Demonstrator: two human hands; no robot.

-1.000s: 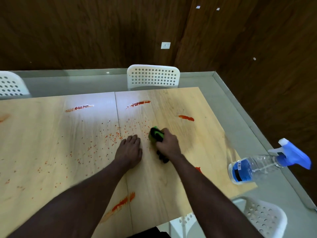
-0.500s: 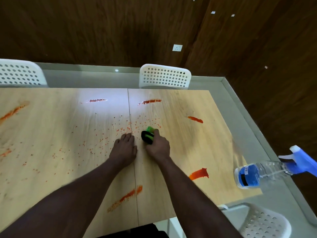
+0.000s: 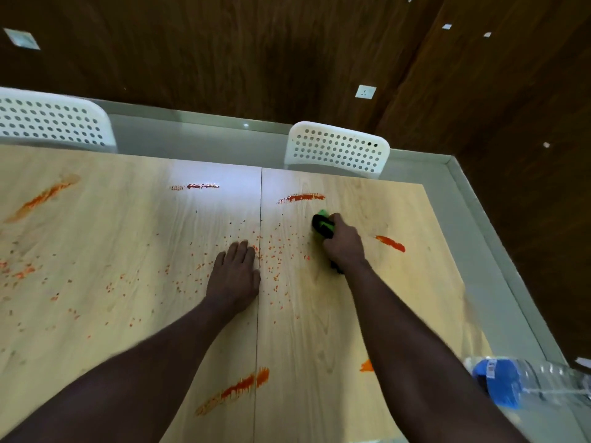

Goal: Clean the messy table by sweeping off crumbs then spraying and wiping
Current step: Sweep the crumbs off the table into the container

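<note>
A light wooden table [image 3: 112, 251] is strewn with small red-orange crumbs [image 3: 281, 251] around its middle seam and marked with several red streaks [image 3: 302, 197]. My right hand [image 3: 343, 244] grips a green and black hand brush [image 3: 323, 226], its head pressed to the table right of the crumbs, below a red streak. My left hand [image 3: 235, 276] lies flat, palm down, fingers together, just left of the seam among the crumbs. A clear spray bottle with a blue label [image 3: 518, 383] lies on its side at the table's near right corner.
Two white perforated chairs stand behind the far edge, one [image 3: 337, 150] near the middle and one [image 3: 51, 121] at the left. A pale floor strip [image 3: 499, 282] runs along the right edge. Dark wooden walls [image 3: 224, 52] enclose the corner.
My right hand has carried the brush away from my left hand, up and to the right, toward the far red streak. My left hand stays flat in place. The view has tilted.
</note>
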